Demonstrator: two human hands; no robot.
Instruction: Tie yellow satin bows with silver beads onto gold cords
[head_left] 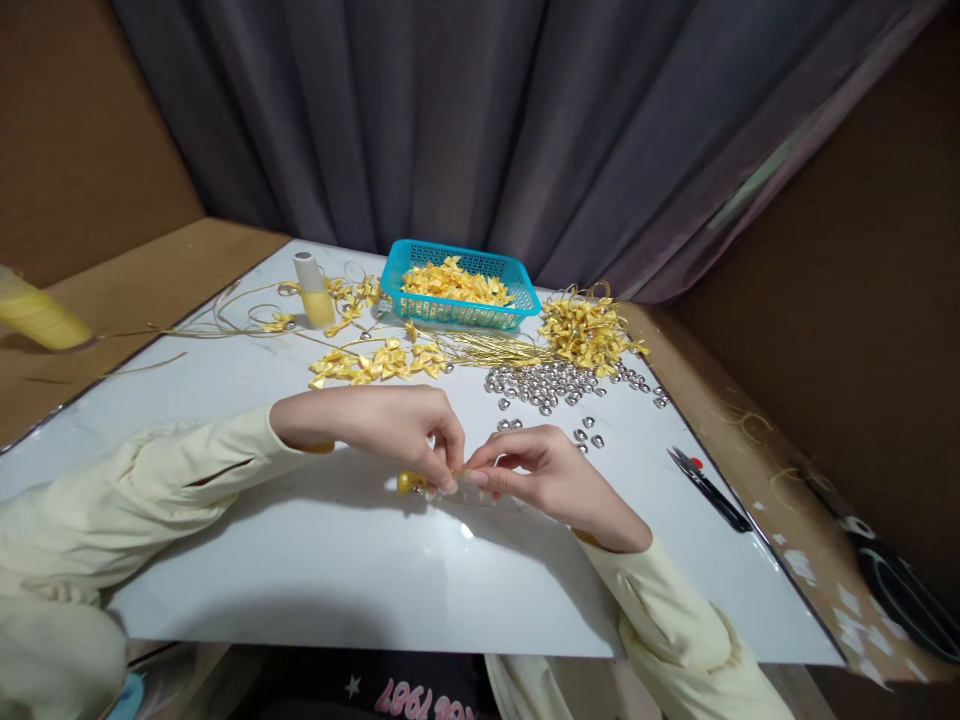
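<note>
My left hand (382,425) and my right hand (544,472) meet just above the white board (337,560), near its middle. Both are closed in a pinch on one small yellow ribbon bow (411,483), whose loop shows under my left fingers. The part between the fingertips is hidden. Both arms wear pale yellow sleeves.
A blue basket (459,284) of yellow bows stands at the back. More bows (375,362) lie in front of it and a heap (585,332) with gold wires to its right. Silver beads (551,385) are scattered near. A thread spool (313,290) stands back left, scissors (709,488) lie right.
</note>
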